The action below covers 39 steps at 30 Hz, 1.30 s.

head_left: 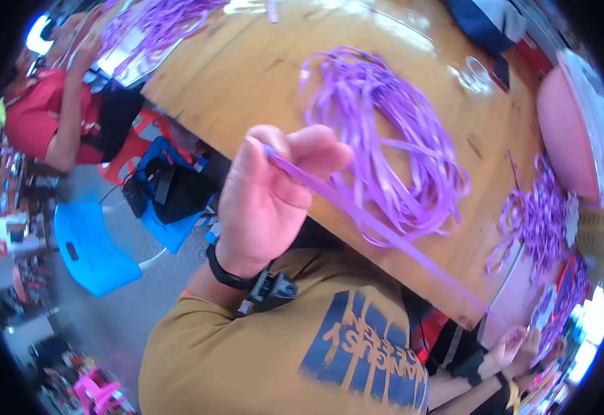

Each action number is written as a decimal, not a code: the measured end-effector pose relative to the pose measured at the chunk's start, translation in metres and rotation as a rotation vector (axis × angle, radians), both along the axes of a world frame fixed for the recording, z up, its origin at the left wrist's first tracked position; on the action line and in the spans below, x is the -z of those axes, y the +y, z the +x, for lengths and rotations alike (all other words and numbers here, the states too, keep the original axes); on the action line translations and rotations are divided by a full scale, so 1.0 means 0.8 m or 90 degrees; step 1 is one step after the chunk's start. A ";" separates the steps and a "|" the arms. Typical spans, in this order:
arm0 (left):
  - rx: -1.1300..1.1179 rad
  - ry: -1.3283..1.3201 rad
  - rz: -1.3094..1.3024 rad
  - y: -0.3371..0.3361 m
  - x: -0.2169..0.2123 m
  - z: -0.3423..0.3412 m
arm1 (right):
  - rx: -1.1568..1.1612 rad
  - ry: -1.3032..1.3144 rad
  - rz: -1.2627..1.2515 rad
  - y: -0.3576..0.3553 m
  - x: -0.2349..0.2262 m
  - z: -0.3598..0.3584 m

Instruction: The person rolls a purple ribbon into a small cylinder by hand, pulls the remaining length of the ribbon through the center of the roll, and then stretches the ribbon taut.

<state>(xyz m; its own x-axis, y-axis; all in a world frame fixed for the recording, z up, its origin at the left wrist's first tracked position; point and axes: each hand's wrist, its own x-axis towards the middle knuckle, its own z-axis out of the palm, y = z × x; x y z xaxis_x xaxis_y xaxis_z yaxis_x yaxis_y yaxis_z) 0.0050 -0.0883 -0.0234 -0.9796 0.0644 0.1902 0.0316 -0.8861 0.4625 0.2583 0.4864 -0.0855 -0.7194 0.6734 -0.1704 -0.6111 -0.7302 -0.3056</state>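
Note:
My left hand (267,197), a dark strap and small device on its wrist, is raised over the table's near edge. Its thumb and bent fingers pinch the end of a flat purple ribbon (364,220). Taut, the ribbon slants down to the right toward my right hand (504,348), whose fingers are closed on it near the table corner; that hand is small and blurred. Beyond my left hand, a big looped bundle of purple ribbon (413,166) lies on the wooden table (246,83).
More purple ribbon is heaped at the right (541,218) and the far left (153,28). A pink basin (568,131) and a phone (500,71) sit at the right. A person in red (46,117) works at the left, near a blue chair (94,249). Another person's hand (527,354) is close to my right hand.

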 end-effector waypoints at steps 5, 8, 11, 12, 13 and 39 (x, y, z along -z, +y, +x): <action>0.087 -0.153 0.165 0.012 -0.009 -0.017 | 0.014 0.008 0.031 -0.054 -0.030 -0.019; 0.067 -0.181 0.146 0.014 -0.007 -0.022 | 0.022 0.088 -0.056 -0.059 -0.030 -0.015; 0.042 -0.175 0.108 0.007 -0.003 -0.028 | -0.036 0.101 0.022 -0.069 -0.040 -0.014; 0.037 -0.162 0.096 0.001 -0.003 -0.029 | -0.036 0.099 0.019 -0.078 -0.047 -0.018; 0.034 -0.152 0.087 -0.001 -0.005 -0.028 | -0.030 0.098 0.063 -0.086 -0.052 -0.023; 0.422 0.096 -0.412 0.110 -0.044 0.013 | -0.408 -0.088 0.859 -0.370 -0.127 -0.203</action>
